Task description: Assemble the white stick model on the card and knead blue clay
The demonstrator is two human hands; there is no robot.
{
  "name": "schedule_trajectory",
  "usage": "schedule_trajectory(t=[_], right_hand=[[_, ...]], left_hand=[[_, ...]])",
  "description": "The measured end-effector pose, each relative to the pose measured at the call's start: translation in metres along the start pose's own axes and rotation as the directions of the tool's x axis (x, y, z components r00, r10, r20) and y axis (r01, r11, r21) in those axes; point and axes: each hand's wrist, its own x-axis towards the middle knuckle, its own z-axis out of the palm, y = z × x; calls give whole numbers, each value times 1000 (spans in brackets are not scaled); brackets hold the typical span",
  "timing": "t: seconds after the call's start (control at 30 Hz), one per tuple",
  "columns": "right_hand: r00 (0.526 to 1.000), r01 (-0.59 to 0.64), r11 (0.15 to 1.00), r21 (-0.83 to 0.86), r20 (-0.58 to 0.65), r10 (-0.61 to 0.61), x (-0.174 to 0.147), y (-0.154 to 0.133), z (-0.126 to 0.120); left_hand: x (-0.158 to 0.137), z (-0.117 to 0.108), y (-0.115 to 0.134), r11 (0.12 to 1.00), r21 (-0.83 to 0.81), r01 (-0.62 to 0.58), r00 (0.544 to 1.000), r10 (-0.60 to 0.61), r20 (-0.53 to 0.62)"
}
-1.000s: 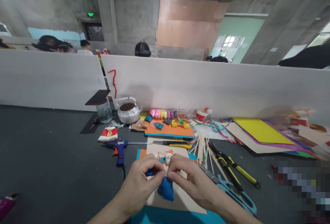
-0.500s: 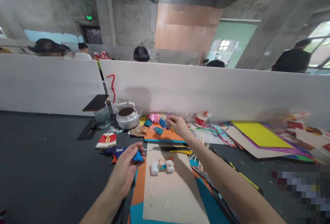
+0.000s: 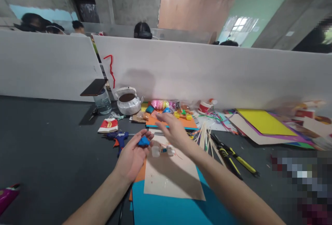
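My left hand (image 3: 133,157) is turned palm up, its fingers curled around a small lump of blue modelling clay (image 3: 143,141). To its right, my right hand (image 3: 174,132) reaches over the sheet with fingers stretched out and nothing visible in them. Beyond its fingertips lie several packets of coloured clay (image 3: 162,105), a blue packet (image 3: 168,110) among them, on orange card. Between and below the hands, a small model with white blocks (image 3: 156,151) sits on a beige sheet (image 3: 173,183). The right hand's shadow falls across that sheet.
A blue glue gun (image 3: 118,137) lies left of my left hand. Behind it stand a silver kettle (image 3: 129,105) and a water jar (image 3: 103,104). Wooden sticks (image 3: 203,135) and yellow-black pliers (image 3: 230,161) lie to the right. A white partition (image 3: 181,69) closes off the back.
My right hand has come back from the clay packets toward my left hand, its fingers now spread. The blue packet rests among the others. The view has tilted down.
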Motion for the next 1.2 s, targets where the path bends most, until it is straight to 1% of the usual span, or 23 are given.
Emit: schedule_trajectory(t=[0.1,0.17,0.27,0.33,0.37,0.4,0.47,0.5,0.53,0.57,0.63,0.67,0.7,0.77,0.83,0.87,0.9,0.97,1.0,1.03,1.07,1.13,1.2], right_hand=[[987,139,989,54,71,-142,-28,-44,10],[977,180,981,67,102,-187,-42,-64,15],[960,245,961,127,109,-259,-53,-81,18],[941,308,936,168,93,-326,-55,-88,16],[938,317,934,167,87,-335,-56,-89,14],[946,301,942,148,81,-315,-56,-90,12],[976,200,975,102,71,-207,-60,-91,9],[985,150,984,99,66,-157,-63,-91,7],[988,133,984,117,61,-140,-66,-91,6],[985,151,977,153,56,-161,-69,-92,4],[967,238,942,238,33,-253,-72,-92,1],[962,264,929,260,4,-275,-71,-91,-1],[966,256,931,262,-35,-256,-68,-90,-3],[981,159,958,238,-147,-127,-63,-86,-7],[979,71,964,258,-203,-17,-63,-86,-8],[981,74,954,289,-193,-18,-65,-88,-9],[986,112,938,329,-153,-64,-68,-92,-9],[968,251,880,403,-111,-226,-74,-101,-11],[954,297,854,427,-87,-288,-73,-105,-12],[948,315,848,425,-95,-305,-71,-107,-13],[951,309,859,409,-113,-288,-67,-108,-14],[972,212,906,365,-176,-156,-57,-105,-15],[981,132,925,355,-180,-71,-53,-102,-13]], left_hand=[[-13,3,-14,999,-11,46,998,-46,52],[-24,5,-23,997,-9,74,995,-73,65],[-37,8,-36,997,-8,71,991,-70,111],[-41,12,-43,998,-12,58,987,-55,154],[-43,13,-44,998,-7,55,983,-53,176],[-43,16,-44,998,3,57,980,-56,191],[-43,20,-39,997,42,69,975,-76,210],[-43,23,-36,996,60,73,975,-84,208],[-43,26,-33,995,70,66,977,-79,197],[-43,29,-32,996,71,50,981,-62,184],[-44,37,-33,998,59,0,982,-11,188],[-46,41,-35,999,49,-22,979,12,202],[-49,44,-38,998,43,-37,976,27,216],[-55,50,-43,997,52,-48,970,34,239],[-58,53,-43,994,75,-82,973,64,220],[-57,54,-41,988,82,-128,973,109,204],[-55,53,-39,979,81,-188,965,169,198],[-49,52,-35,951,75,-299,939,279,202],[-47,51,-35,942,79,-326,929,304,211],[-45,51,-35,941,91,-325,928,299,221],[-44,50,-37,946,109,-305,935,277,221],[-44,50,-38,959,137,-246,956,217,195],[-45,51,-36,962,124,-244,958,219,184]])
